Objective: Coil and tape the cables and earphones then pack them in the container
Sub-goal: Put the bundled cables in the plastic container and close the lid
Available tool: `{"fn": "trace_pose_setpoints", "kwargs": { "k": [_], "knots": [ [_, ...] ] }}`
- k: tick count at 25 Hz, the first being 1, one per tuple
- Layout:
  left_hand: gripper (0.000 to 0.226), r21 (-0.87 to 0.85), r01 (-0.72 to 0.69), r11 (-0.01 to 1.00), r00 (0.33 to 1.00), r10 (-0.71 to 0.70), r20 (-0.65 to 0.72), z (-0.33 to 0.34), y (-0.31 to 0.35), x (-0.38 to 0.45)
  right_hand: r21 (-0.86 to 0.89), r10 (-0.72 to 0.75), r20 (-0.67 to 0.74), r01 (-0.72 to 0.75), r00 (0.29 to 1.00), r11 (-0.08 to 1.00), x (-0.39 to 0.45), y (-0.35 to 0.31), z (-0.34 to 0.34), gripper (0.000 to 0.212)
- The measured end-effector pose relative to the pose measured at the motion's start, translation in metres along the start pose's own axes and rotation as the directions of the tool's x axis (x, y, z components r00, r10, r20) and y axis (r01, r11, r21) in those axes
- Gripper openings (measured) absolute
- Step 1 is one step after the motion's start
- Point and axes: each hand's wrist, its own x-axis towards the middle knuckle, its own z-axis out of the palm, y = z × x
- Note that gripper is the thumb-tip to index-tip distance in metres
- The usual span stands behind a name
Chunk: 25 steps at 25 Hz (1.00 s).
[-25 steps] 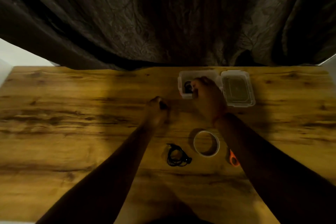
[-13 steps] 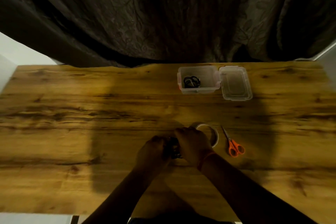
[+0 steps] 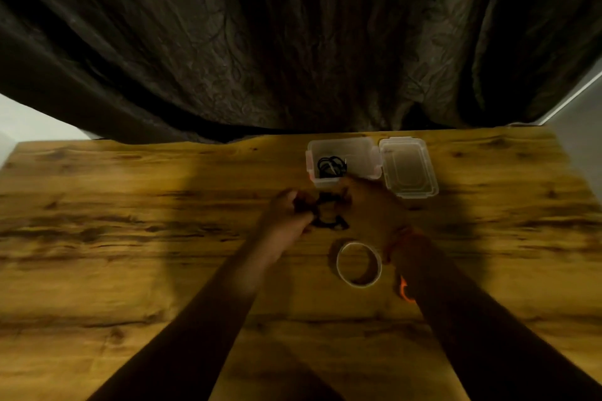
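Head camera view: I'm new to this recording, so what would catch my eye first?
Both hands, left hand and right hand, hold a black cable at table centre. Behind them, an open clear container holds one coiled cable, its lid alongside. A tape roll lies nearer.

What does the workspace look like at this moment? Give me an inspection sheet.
Surface: wooden table, dimly lit, shadowed in the middle.
Job's things: open container at the far edge with one black coil inside; lid lying to its right; tape roll flat on the table near the right forearm.
Clutter: orange scissors, mostly hidden by the right arm.
Grippers: left hand and right hand both hold a black cable between them, just before the container.
Cables: the held one is blurred; taping cannot be told.
Surroundings: dark curtain behind the table; pale wall at both sides.
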Motion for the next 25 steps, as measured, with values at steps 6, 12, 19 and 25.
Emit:
{"fn": "trace_pose_setpoints", "kwargs": {
  "k": [6, 12, 19, 25],
  "knots": [
    [0.014, 0.229, -0.133, 0.964, 0.982, 0.159, -0.100, 0.036, 0.080, 0.088, -0.074, 0.144, -0.156, -0.157, 0.977, 0.985, 0.093, 0.039, -0.040, 0.026],
    [0.023, 0.658, -0.142, 0.740, 0.967, 0.244, -0.066, 0.056, 0.067, 0.132, -0.293, 0.125, -0.146, -0.164, 0.981, 0.942, 0.114, 0.067, -0.019, 0.048],
    [0.034, 0.972, -0.228, 0.058, 0.948, 0.240, 0.208, 0.056, 0.059, 0.140, -0.460, 0.007, -0.085, -0.045, 0.996, 0.887, 0.113, 0.063, -0.013, 0.035],
    [0.036, 0.965, -0.238, -0.109, 0.948, 0.188, 0.255, 0.055, 0.061, 0.137, -0.576, 0.077, -0.070, -0.104, 0.995, 0.811, 0.116, 0.062, -0.004, 0.037]
  ]
}}
